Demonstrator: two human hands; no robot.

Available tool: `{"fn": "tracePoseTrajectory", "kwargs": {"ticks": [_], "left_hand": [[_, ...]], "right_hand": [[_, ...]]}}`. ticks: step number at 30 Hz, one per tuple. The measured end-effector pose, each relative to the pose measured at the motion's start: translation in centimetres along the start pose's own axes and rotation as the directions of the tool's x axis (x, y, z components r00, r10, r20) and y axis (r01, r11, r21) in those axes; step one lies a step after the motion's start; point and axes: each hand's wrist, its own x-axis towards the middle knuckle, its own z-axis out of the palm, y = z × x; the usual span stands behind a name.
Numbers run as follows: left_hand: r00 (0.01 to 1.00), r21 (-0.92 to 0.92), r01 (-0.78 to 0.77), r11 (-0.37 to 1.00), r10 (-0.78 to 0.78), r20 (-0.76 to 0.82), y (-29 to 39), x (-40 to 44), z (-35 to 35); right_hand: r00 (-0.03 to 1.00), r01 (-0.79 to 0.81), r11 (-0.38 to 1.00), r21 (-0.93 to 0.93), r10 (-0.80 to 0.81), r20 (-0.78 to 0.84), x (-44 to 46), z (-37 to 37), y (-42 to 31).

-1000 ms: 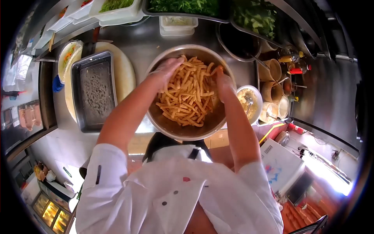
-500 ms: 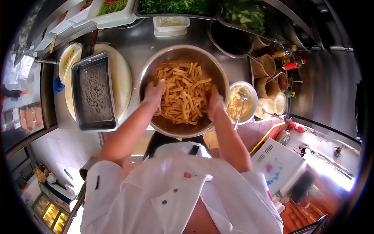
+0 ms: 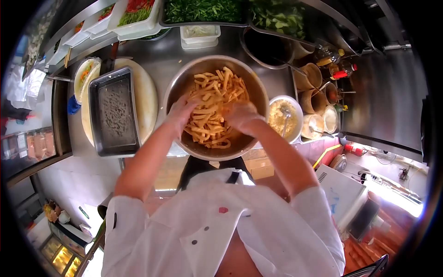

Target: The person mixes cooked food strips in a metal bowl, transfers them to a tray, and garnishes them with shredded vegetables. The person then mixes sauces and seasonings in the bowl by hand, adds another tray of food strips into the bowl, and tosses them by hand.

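A large steel mixing bowl [image 3: 171, 85] holds a heap of pale brown, fry-like food strips [image 3: 212, 108]. My left hand [image 3: 182, 112] is inside the bowl's left side, its fingers stretched out against the strips. On the right side of the heap, my right hand [image 3: 242, 116] has its fingers curled down into the strips, with the fingertips hidden among them. Thin clear gloves seem to cover both hands. Just right of the steel bowl stands a white bowl [image 3: 299, 121] of yellowish crumbly chopped food, with a metal spoon [image 3: 285, 124] in it.
At left, a dark metal tray [image 3: 115, 113] lies on a round cutting board [image 3: 148, 97]. Containers of chopped vegetables [image 3: 203, 10] line the back. A dark pot [image 3: 267, 48], seasoning tubs [image 3: 314, 124] and bottles [image 3: 344, 71] stand at the right.
My right hand has moved from the bowl's right wall inward onto the strips. My left hand has shifted slightly down and left. The heap has been pushed into a different shape.
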Motion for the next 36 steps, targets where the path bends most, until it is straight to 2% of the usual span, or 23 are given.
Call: {"fn": "tracePoseTrajectory", "kwargs": {"ticks": [1,3,6,7,8,10,11,12,15,18,19,20,22,24,25,26,27,29,30,31,34,35,36], "left_hand": [[1.0,-0.258,0.017,0.966,-0.019,-0.004,-2.8,0.4,-0.1],[0.999,-0.711,0.032,0.702,-0.052,-0.005,-7.2,1.4,-0.3],[0.967,-0.765,0.11,0.634,-0.246,-0.066,-8.3,3.4,2.4],[0.958,-0.732,0.147,0.666,-0.28,-0.062,-8.1,4.1,3.3],[0.949,-0.696,0.185,0.694,-0.31,-0.057,-7.6,5.1,4.1],[0.925,-0.623,0.27,0.735,-0.377,-0.043,-6.6,6.6,5.6],[0.913,-0.62,0.386,0.683,-0.382,0.147,-3.6,5.2,6.2],[0.92,-0.588,0.386,0.711,-0.339,0.195,-3.1,4.8,6.2],[0.936,-0.49,0.328,0.807,-0.206,0.287,-0.9,2.8,5.8],[0.933,-0.315,0.301,0.9,-0.209,0.294,1.2,1.5,5.1],[0.928,-0.338,0.273,0.901,-0.155,0.338,-1.2,4.2,4.2],[0.935,-0.27,0.261,0.927,-0.174,0.308,-1.0,4.8,3.9],[0.948,-0.127,0.24,0.962,-0.204,0.243,-0.5,5.2,3.7],[0.957,-0.107,0.213,0.971,-0.185,0.225,2.0,2.6,3.8],[0.959,-0.096,0.205,0.974,-0.18,0.219,3.6,0.9,4.0],[0.961,-0.084,0.2,0.976,-0.178,0.213,4.1,0.2,4.1],[0.959,-0.186,0.187,0.964,-0.138,0.248,3.7,0.3,3.7],[0.955,-0.172,-0.022,0.985,0.071,0.287,3.0,-0.7,2.8],[0.952,-0.223,-0.007,0.975,0.075,0.296,2.4,0.1,1.8],[0.949,-0.273,0.008,0.962,0.078,0.305,1.7,1.0,0.9],[0.991,-0.391,0.105,0.914,-0.129,-0.034,-1.6,0.9,0.8],[0.982,-0.451,0.158,0.879,-0.186,-0.019,-3.6,1.3,1.4],[0.922,-0.38,0.264,0.886,-0.347,-0.169,-2.1,-1.2,4.1]], "right_hand": [[0.998,0.028,1.0,-0.004,-0.028,-0.053,1.9,-1.0,1.2],[0.983,0.059,0.998,-0.02,-0.062,-0.175,6.9,-2.0,4.2],[0.94,0.164,0.986,-0.003,-0.157,-0.303,15.5,1.2,10.4],[0.945,0.182,0.972,0.147,-0.131,-0.301,16.9,3.0,11.5],[0.969,0.136,0.88,0.456,-0.023,-0.245,17.4,4.2,11.6],[0.991,-0.02,0.442,0.897,0.126,-0.04,17.2,6.9,11.8],[0.986,-0.101,0.147,0.984,0.144,0.08,16.8,7.5,11.6],[0.972,-0.18,-0.162,0.97,0.122,0.201,16.4,8.0,11.4],[0.986,-0.16,-0.217,0.963,0.012,0.167,8.5,4.2,5.7],[0.99,-0.122,-0.151,0.981,-0.085,0.11,7.1,3.3,6.3],[0.98,-0.159,-0.203,0.966,-0.147,0.13,7.3,3.2,7.3],[0.983,0.023,0.031,0.999,-0.184,-0.017,8.9,3.7,9.4],[0.907,0.39,0.447,0.805,-0.336,-0.252,14.8,6.7,15.2],[0.897,0.44,0.714,0.545,-0.376,-0.232,14.9,6.7,15.9],[0.944,0.328,0.816,0.476,-0.296,-0.143,12.1,5.0,13.9],[0.996,0.056,0.696,0.716,-0.084,0.004,7.8,2.9,9.9],[0.979,-0.196,0.452,0.87,0.134,0.151,3.5,0.7,5.9],[0.974,-0.218,0.638,0.738,0.185,0.128,0.7,-0.1,4.9],[0.973,-0.223,0.722,0.655,0.2,0.111,0.4,0.0,4.9],[0.976,-0.209,0.675,0.707,0.19,0.107,1.0,0.8,6.0],[0.964,-0.216,0.298,0.93,0.219,0.153,3.9,2.4,9.8],[0.957,-0.187,0.33,0.925,0.274,0.095,5.5,4.3,11.5],[0.944,-0.163,0.365,0.917,0.328,0.037,7.1,6.2,13.3]]}}
